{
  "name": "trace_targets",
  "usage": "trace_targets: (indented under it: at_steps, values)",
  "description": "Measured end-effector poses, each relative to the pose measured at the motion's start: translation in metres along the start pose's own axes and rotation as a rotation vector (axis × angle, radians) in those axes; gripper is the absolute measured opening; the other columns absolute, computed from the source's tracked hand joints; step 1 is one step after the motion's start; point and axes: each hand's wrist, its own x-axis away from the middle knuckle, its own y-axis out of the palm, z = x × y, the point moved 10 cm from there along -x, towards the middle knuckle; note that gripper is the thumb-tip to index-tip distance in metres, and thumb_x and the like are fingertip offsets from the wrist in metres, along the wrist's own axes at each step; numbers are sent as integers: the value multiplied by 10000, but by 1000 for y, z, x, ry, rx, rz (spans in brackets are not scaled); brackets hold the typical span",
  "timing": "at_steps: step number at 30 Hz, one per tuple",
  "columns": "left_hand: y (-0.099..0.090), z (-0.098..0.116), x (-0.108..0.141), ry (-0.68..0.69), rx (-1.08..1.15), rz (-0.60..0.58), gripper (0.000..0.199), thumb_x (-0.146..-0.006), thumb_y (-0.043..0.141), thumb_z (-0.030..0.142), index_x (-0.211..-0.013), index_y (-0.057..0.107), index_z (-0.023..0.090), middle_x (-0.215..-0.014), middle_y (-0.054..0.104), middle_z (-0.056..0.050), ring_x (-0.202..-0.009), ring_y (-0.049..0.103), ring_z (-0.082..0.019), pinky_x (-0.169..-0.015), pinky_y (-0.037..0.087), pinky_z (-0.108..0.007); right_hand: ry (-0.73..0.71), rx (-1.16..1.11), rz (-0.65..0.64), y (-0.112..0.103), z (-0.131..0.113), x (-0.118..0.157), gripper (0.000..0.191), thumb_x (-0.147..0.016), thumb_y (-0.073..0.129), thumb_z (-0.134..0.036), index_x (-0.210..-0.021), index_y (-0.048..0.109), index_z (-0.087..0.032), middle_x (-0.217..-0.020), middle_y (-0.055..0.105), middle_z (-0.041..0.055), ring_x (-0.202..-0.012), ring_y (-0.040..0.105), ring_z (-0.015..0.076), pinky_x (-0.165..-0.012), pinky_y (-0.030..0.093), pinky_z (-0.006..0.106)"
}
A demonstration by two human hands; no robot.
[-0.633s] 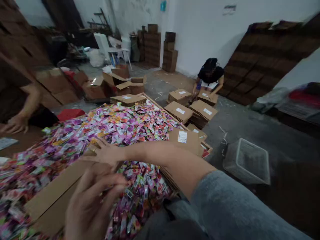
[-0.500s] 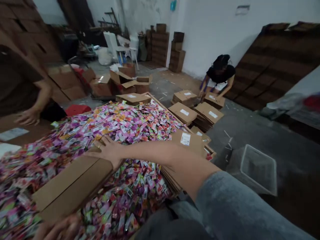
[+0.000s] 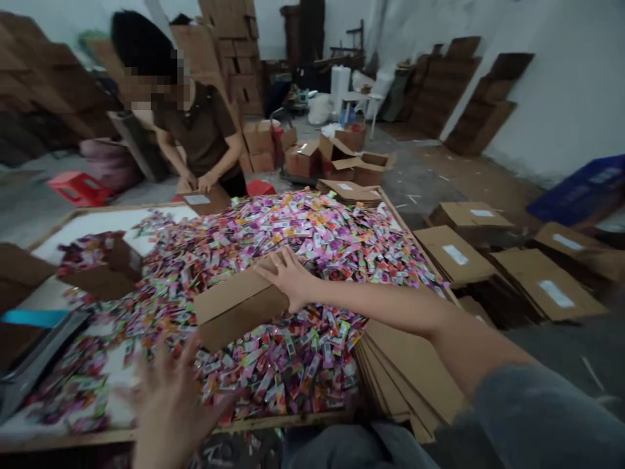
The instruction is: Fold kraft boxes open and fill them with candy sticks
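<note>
Cardboard box is lying on the heap of small wrapped packets, right under the right hand, which has its fingers fanned apart across the box's right end. They're touching it for sure, but I can't tell if the thumb is clamping the near side or the palm's just resting there.

As for progress, I'd call the box folded into shape and closed on the face we can see, with one dark seam running lengthwise. Can't tell whether it's taped or what's inside. Plenty left over, judging by the loose packets all around the grip and the flattened cartons piled just below the right forearm. Left of the grip, past the box, an open carton has packets in it. Across the heap from the grip, a co-worker has both hands on a labelled box.

Pose-wise, the right arm comes in from the right, elbow a bit bent, fingers pointing left. The left hand is super blurry, up in front with fingers spread and no grip on anything visible, near the box's left end.
</note>
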Motion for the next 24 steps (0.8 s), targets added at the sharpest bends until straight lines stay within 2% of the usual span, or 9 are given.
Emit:
trace_targets:
  at_steps: [2,4,7,9,13,16,20,22,24]
  values:
    - [19,35,-26,226,-190,-24,1062,-554,815,483,-1462,372,155,-1585,108,-308,-1431,-44,-552,-1032,-9,-792,-65,-4,60,-23,-21,12,1337,-447,889,-387,-1547,175,-123,-1562,172,280,-1406,92,551,-1119,22,678]
    - [37,54,-43,368,-238,-73,1154,-485,838,430,-1484,333,150,-1560,113,-344,-1421,33,-576,-1038,50,-781,-66,-49,82,-44,-34,27,1329,-415,880,-400,-1531,224,-101,-1566,166,274,-1400,65,561,-1121,8,682]
    - [48,53,-41,437,-144,-156,1239,-439,811,423,-1511,254,148,-1500,217,-333,-1379,236,-544,-1066,148,-723,-30,-143,33,-55,-44,43,1302,-394,858,-427,-1512,284,-90,-1570,176,260,-1390,26,579,-1114,8,706]
    - [45,42,-28,443,-81,-157,1259,-402,790,400,-1509,245,151,-1439,287,-298,-1319,335,-505,-1069,227,-663,-70,-185,-32,-48,-54,44,1308,-375,859,-423,-1509,301,-90,-1570,178,262,-1390,12,583,-1118,3,704]
    - [51,7,-20,353,-131,-129,1148,-409,746,348,-1475,355,176,-1382,344,-253,-1228,408,-469,-1066,259,-592,-147,-278,-123,0,-60,17,1336,-400,867,-424,-1541,234,-139,-1570,135,283,-1403,32,572,-1108,1,703]
    - [104,-20,-27,286,-177,-270,1096,-449,735,360,-1470,390,161,-1398,373,-271,-1282,372,-490,-1099,177,-597,-114,-315,-196,62,-54,-8,1347,-408,878,-381,-1556,195,-206,-1584,90,271,-1410,33,568,-1098,3,709]
    - [181,-47,-24,226,-183,-332,1169,-450,750,470,-1498,339,155,-1540,200,-328,-1419,109,-550,-1086,43,-675,-23,-312,-313,138,-53,-15,1425,-338,890,-293,-1562,163,-240,-1610,-26,241,-1407,-67,580,-1092,-26,717]
    - [199,-46,-22,242,-165,-333,1172,-456,745,520,-1502,334,187,-1519,259,-326,-1410,156,-548,-1079,5,-688,43,-306,-337,155,-50,-12,1429,-319,880,-242,-1560,172,-241,-1614,-60,231,-1401,-88,586,-1086,-35,726]
    - [201,-41,-26,242,-147,-369,1202,-438,758,503,-1512,309,205,-1468,347,-313,-1375,258,-537,-1088,15,-679,74,-317,-343,155,-47,-11,1390,-334,865,-218,-1556,203,-222,-1612,-59,237,-1399,-76,592,-1085,-20,729]
